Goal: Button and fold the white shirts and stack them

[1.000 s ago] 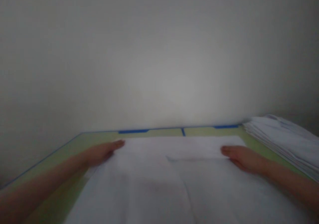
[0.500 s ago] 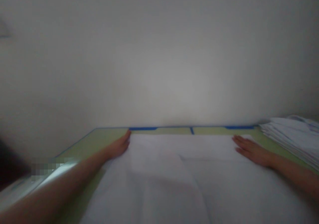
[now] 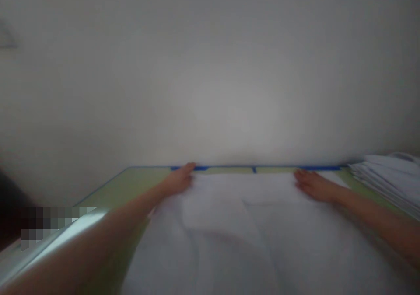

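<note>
A large white sheet, creased and cloth-like, is spread over a pale green table. My left hand rests at its far left corner, fingers stretched towards the table's back edge. The sheet looks bunched a little under that wrist. On the far right part of the sheet lies my right hand, palm down, fingers stretched and slightly bent at the edge. The sheet's far right corner shows just beyond this hand. Motion blur softens the fingertips of both hands.
Blue tape or trim runs along the table's back edge, against a grey wall. A pile of folded white sheets sits at the right. Light glares off a shiny surface at the left, near a dark shape.
My left hand has moved right and slightly away, and the sheet's left side has shifted with it. My right hand has slid a little left and up along the far edge.
</note>
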A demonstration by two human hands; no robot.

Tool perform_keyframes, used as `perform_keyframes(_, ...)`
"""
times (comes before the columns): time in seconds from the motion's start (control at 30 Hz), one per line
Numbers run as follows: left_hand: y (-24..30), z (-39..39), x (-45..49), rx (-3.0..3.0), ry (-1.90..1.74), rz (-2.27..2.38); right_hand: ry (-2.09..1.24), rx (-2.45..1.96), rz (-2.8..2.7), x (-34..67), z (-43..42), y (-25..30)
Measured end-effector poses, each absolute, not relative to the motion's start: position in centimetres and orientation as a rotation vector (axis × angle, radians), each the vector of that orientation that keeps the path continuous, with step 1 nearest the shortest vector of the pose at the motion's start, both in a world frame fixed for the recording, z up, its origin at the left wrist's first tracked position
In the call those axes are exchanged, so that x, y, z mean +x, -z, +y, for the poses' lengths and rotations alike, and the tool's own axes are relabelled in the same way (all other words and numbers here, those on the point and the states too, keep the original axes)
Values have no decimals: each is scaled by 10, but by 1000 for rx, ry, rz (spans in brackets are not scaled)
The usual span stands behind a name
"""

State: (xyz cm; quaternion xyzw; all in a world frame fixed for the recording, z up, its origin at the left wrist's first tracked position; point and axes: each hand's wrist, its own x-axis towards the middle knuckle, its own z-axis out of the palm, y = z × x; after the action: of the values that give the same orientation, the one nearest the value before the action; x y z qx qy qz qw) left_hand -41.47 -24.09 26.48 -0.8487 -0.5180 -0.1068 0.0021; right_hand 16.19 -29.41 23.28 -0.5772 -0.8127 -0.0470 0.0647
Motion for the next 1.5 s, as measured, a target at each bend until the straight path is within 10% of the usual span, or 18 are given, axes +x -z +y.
perform_keyframes(0.43, -253, -274, -342, -2951, 31, -1229, 63, -1333, -2646, -150, -252, -224)
perform_keyframes(0.93, -239, -249, -430, -2726, 93, -1481, 149, -2002, -2261, 233, -308, -230)
perform_keyframes(1.5, -244, -255, -438, -2718, 89, -1470, 21, -1609, -2523, 250, -359, -262)
